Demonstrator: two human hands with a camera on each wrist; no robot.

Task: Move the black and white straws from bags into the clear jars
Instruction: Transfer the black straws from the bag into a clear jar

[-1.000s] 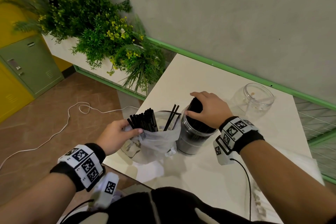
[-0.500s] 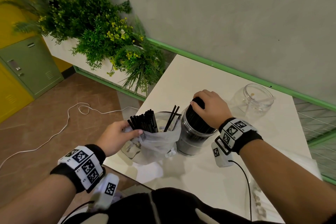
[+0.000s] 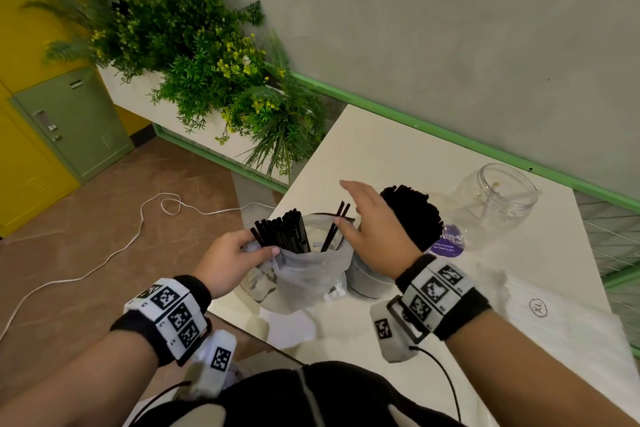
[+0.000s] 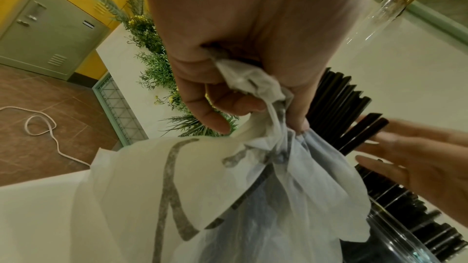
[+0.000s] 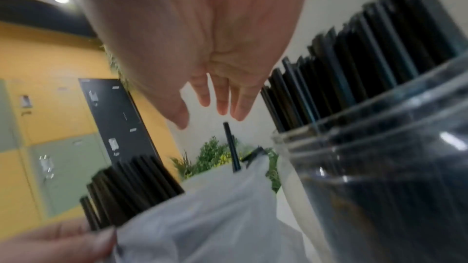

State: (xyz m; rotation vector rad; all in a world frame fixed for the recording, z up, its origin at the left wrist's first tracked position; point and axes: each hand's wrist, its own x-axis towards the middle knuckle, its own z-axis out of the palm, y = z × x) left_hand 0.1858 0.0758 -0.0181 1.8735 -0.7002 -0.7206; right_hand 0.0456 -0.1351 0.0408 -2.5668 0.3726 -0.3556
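Observation:
A thin plastic bag (image 3: 308,270) stands at the table's near left corner with a bunch of black straws (image 3: 284,230) poking out of it and two more (image 3: 334,230) leaning at its right rim. My left hand (image 3: 232,260) grips the bag's bunched left edge (image 4: 253,81). My right hand (image 3: 367,222) hovers open over the bag's right side, fingers straight (image 5: 220,95), thumb near the two leaning straws. Just right of the bag stands a clear jar (image 3: 367,277) packed with black straws (image 3: 414,215). A second, empty clear jar (image 3: 495,198) stands further right.
The white table (image 3: 433,152) runs along a grey wall with a green rail. A planter of green plants (image 3: 207,69) stands beyond the table's left end. A white cable (image 3: 138,232) lies on the brown floor. White paper (image 3: 554,333) covers the table's near right.
My right hand has lifted off the top of the straws in the full jar and swung left, opening out over the bag. The left hand has kept its grip on the bag.

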